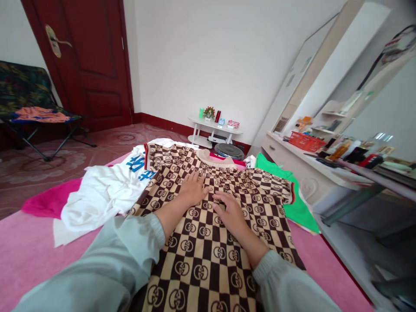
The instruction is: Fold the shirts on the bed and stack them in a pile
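A brown and beige checkered T-shirt (201, 268) lies spread out before me, its collar away from me and both short sleeves out to the sides. My left hand (194, 188) rests flat on its upper chest, fingers stretched. Just right of it, my right hand (230, 212) touches the shirt with fingers slightly bent and the thumb apart; nothing is in it. White clothing (104, 195) with blue lettering lies crumpled beyond the left sleeve, over a magenta cloth (48, 199). A green garment (300, 208) shows under and beside the right sleeve.
Everything lies on a pink-covered surface (26, 264). A dresser (302, 173) stands close on the right, with a red basket (305, 141) and several bottles. Farther off are a low white table (212, 124), a folding chair (26, 91) and a dark red door (87, 56).
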Available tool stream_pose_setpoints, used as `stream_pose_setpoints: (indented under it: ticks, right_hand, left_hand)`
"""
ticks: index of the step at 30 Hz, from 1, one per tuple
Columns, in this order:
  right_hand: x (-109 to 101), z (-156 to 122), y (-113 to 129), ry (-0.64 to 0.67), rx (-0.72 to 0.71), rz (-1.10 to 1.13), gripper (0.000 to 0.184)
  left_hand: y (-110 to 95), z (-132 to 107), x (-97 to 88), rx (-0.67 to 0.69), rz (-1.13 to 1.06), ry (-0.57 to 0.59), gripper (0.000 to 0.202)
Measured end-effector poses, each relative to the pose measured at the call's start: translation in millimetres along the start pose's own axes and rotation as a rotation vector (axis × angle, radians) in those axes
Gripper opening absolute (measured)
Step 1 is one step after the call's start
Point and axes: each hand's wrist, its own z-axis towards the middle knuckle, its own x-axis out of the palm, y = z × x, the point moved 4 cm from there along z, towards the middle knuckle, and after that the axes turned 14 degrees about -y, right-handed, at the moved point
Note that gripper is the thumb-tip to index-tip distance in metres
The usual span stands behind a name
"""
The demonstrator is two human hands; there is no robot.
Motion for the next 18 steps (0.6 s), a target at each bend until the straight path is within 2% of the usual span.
stream_pose_setpoints:
  ticks: [3, 6, 9, 15, 18]
  right_hand:
    - [-5, 32, -16, 0.006, 0.049, 0.023, 0.019]
    - [-13, 76, -45, -0.106, 0.140, -0.054, 0.021]
    - [-7, 111, -70, -0.105, 0.129, -0.155, 0.017]
    - [22, 142, -109, -0.013, 0.217, -0.217, 0.004]
    - [25, 157, -125, -0.056, 0.255, -0.202, 0.010]
  left_hand:
    - [0, 1, 0.8, -0.011, -0.023, 0.009, 0.072]
    - [-1, 0, 0.4, -0.018, -0.041, 0.016, 0.073]
    - [-2, 0, -1.4, -0.032, -0.054, 0.026, 0.074]
    - [-2, 0, -1.2, -0.032, -0.040, 0.026, 0.074]
    - [-1, 0, 1.6, -0.029, -0.053, 0.023, 0.074]
